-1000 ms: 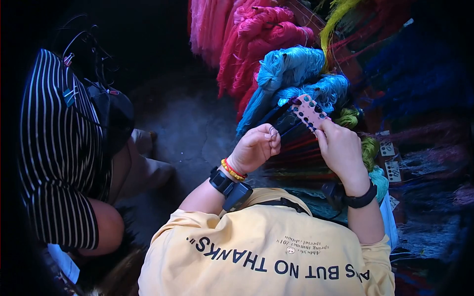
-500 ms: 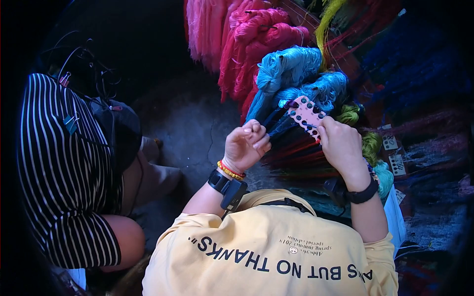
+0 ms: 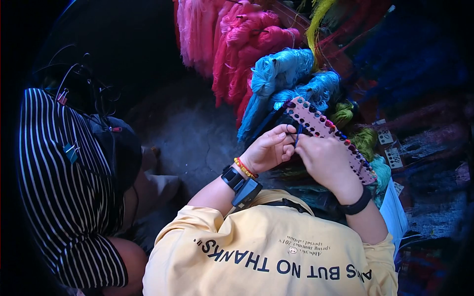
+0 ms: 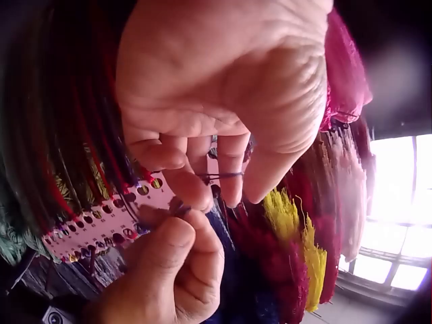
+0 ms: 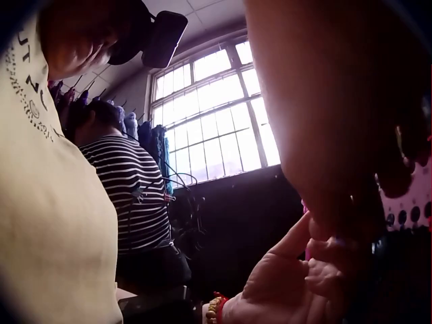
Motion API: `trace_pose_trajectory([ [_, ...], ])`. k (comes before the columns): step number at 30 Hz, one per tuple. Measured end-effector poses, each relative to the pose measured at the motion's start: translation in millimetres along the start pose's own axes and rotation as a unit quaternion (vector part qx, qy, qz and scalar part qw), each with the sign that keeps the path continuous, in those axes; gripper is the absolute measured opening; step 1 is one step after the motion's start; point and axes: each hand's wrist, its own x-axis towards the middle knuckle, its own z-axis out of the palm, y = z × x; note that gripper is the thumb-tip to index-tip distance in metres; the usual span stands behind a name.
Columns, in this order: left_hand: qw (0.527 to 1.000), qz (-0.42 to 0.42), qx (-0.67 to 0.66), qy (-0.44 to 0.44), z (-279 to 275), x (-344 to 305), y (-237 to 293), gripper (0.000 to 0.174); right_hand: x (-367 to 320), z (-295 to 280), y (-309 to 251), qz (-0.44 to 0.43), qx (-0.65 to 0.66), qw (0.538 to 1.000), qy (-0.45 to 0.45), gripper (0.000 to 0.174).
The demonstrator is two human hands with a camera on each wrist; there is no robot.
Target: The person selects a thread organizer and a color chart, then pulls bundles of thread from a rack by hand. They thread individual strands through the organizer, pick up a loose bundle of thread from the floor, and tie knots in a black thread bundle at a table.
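Note:
A pink card with rows of holes [image 3: 316, 120], knotted with coloured threads along its edges, lies before the hands over hanging yarn. My left hand [image 3: 270, 151], palm up with bent fingers, holds a dark blue thread [image 4: 224, 175] stretched between its thumb and fingers in the left wrist view. Close against it, the right hand [image 3: 327, 162] pinches the same dark thread between thumb and forefinger, and it covers part of the card in the head view. In the left wrist view the right thumb and fingertip meet just below the left fingers.
Bright blue skeins [image 3: 284, 69] hang just beyond the card, with pink skeins [image 3: 242, 44] farther left and green skeins [image 3: 364, 143] at right. Number tags [image 3: 385, 136] stand among the yarn. A person in a striped top [image 3: 64, 187] is at the left.
The right hand has moved left and toward me, from the card's edge to the left fingers. More of the card's length now shows. The left hand has turned and shifted right.

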Motion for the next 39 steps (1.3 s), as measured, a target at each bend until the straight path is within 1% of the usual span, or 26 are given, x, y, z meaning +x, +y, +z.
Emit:
trace_pose_trajectory([
  [1,1.000,0.003,-0.010,-0.015,-4,3,-1,0.018,-2,1,-1,-0.019,-0.020,0.999,-0.039,0.010],
  [4,0.998,0.015,-0.028,-0.061,-16,5,-2,0.021,3,-14,2,-0.008,-0.019,0.996,0.092,0.011],
  [5,0.999,0.026,0.008,-0.033,-16,3,-2,0.022,7,-20,5,0.039,-0.078,0.989,0.115,0.014],
  [7,0.996,0.041,0.081,0.021,-14,-3,-1,0.023,14,-26,16,0.093,-0.129,0.974,0.160,0.014],
  [8,0.992,0.041,0.107,0.049,-9,-7,0,0.027,13,-23,23,0.113,-0.121,0.977,0.134,0.014],
  [10,0.991,0.051,0.081,0.094,-10,-14,-2,0.029,11,-8,38,0.150,-0.105,0.980,0.084,0.014],
  [11,0.989,0.057,0.067,0.118,-13,-18,-3,0.030,12,-5,39,0.154,-0.102,0.979,0.081,0.014],
  [13,0.988,0.064,-0.002,0.144,-21,-27,-3,0.032,13,-1,40,0.162,-0.095,0.980,0.071,0.014],
  [15,0.988,0.086,-0.073,0.106,-45,-37,-2,0.031,14,1,42,0.170,-0.068,0.980,0.073,0.015],
  [17,0.979,0.073,-0.098,0.164,-52,-51,2,0.039,14,3,43,0.179,-0.042,0.980,0.072,0.015],
  [18,0.975,0.064,-0.083,0.196,-58,-59,3,0.039,14,5,44,0.185,-0.028,0.980,0.069,0.015],
  [21,0.959,0.031,-0.064,0.275,-107,-98,5,0.045,15,5,42,0.194,0.002,0.979,0.065,0.016],
  [23,0.938,0.008,-0.020,0.346,-133,-128,8,0.045,15,6,43,0.192,0.016,0.979,0.067,0.016],
  [24,0.929,-0.002,0.005,0.371,-139,-142,9,0.042,14,8,44,0.190,0.023,0.979,0.069,0.017],
  [26,0.877,0.014,0.025,0.479,-180,-177,13,0.041,13,9,45,0.190,0.037,0.978,0.074,0.017],
  [27,0.843,-0.017,0.068,0.533,-187,-196,18,0.035,13,8,44,0.193,0.044,0.977,0.076,0.017],
  [29,0.759,-0.067,0.211,0.612,-215,-224,25,0.018,13,6,45,0.200,0.056,0.975,0.077,0.016],
  [30,0.712,-0.024,0.366,0.599,-239,-224,23,0.013,13,6,45,0.203,0.062,0.975,0.074,0.016],
  [31,0.645,0.019,0.510,0.568,-266,-222,21,0.014,13,6,45,0.205,0.069,0.974,0.070,0.016],
  [32,0.561,0.064,0.640,0.522,-279,-220,22,0.021,14,5,45,0.207,0.069,0.973,0.068,0.016],
  [33,0.574,0.106,0.670,0.458,-249,-191,28,0.027,14,5,45,0.209,0.069,0.973,0.066,0.016],
  [34,0.585,0.147,0.695,0.392,-181,-140,35,0.035,14,4,45,0.211,0.070,0.973,0.063,0.016],
  [35,0.649,0.092,0.654,0.378,-97,-98,40,0.037,14,5,44,0.216,0.075,0.972,0.059,0.016],
  [37,0.723,0.166,0.616,0.267,-52,-45,39,0.041,14,4,45,0.225,0.080,0.970,0.053,0.016],
  [39,0.767,0.245,0.567,0.174,-19,-5,35,0.044,13,2,43,0.231,0.080,0.968,0.057,0.016],
])
